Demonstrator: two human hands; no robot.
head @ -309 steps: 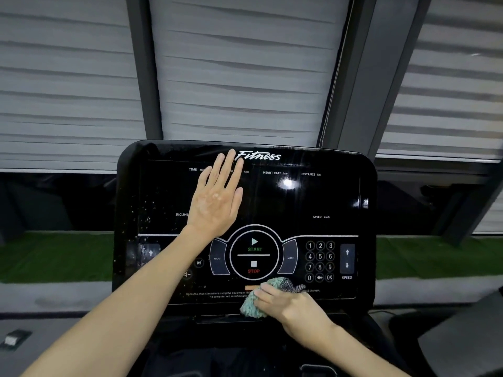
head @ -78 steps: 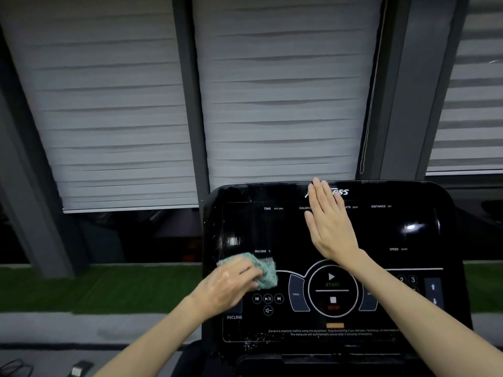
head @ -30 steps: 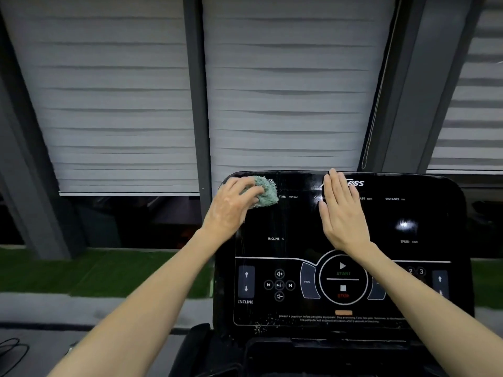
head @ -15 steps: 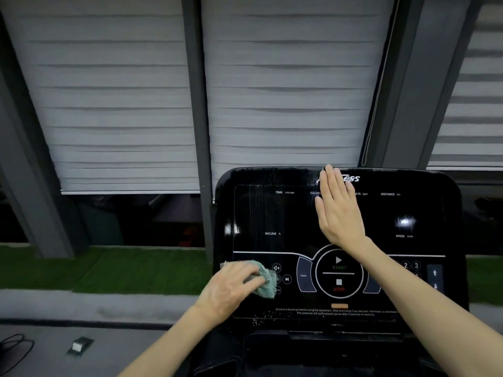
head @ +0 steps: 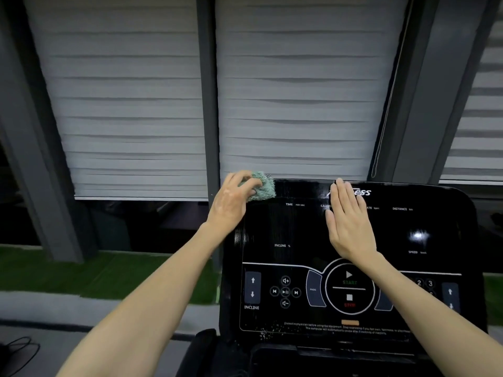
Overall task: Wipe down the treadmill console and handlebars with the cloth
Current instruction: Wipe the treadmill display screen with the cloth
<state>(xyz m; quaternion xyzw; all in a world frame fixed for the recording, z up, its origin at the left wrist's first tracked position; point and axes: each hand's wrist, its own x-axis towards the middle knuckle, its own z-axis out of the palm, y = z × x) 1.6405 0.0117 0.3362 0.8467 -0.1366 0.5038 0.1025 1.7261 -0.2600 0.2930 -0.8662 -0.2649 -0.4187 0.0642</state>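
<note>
- Nearest to me, both bare forearms reach up and forward from the bottom of the frame toward the black treadmill console (head: pixel 340 240), which fills the lower right; I see no handlebars from here
- Along the console's bottom edge, pale specks (head: pixel 268 329) sit beside the warning text, which I judge to be droplets or dust not yet wiped
- Mid-panel, the right hand (head: pixel 349 221) lies flat on the glass just above the START/STOP dial (head: pixel 349 288), fingers straight and together, holding nothing; I read it as a brace that steadies the panel while the other hand scrubs
- Farther up, the left hand (head: pixel 231 200) is curled tight around a bunched teal cloth (head: pixel 261 186), pressing it onto the console's top left corner, the wad poking out past the fingertips
- The cloth is balled rather than spread, I judge, to put firm pressure on the rim
- Behind everything hang pale slatted blinds (head: pixel 294 104) between grey posts
</note>
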